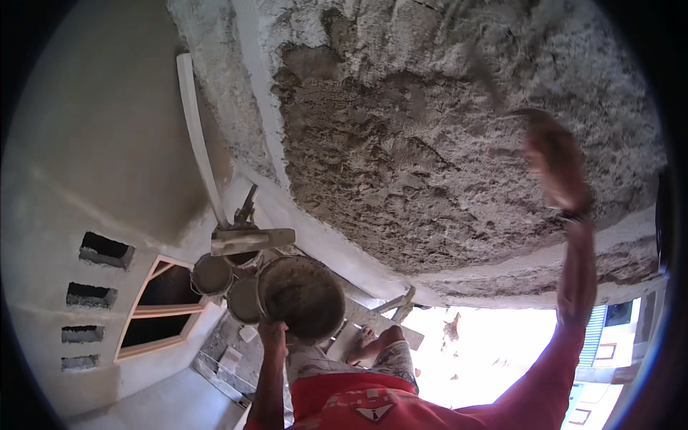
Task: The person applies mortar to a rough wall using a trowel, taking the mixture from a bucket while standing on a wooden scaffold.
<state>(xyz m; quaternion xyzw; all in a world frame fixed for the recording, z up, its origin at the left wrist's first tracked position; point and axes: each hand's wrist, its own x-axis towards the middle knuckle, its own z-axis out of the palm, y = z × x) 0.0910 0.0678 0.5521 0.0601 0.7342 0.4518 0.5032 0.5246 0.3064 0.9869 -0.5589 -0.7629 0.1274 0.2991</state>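
Observation:
My left hand (273,337) is closed on the rim of a round bucket (304,294), held tilted in front of my body. Its inside is coated with grey-brown mortar. Raised at the upper right, my right hand (555,161) is closed round the handle of a trowel (487,79). Motion smears both the hand and the tool, so the blade's outline is unclear. The trowel is close to a rough mortar surface (401,158), darker and wetter-looking toward the left and paler round the edges. Whether the blade touches it I cannot tell.
More buckets (213,274) stand below, left of the held one. A long pale batten (197,129) leans by a wooden board (252,241). At left are a wood-framed window (161,308) and several wall openings (105,249). Planks (401,333) lie by my legs; a bright drop opens at right.

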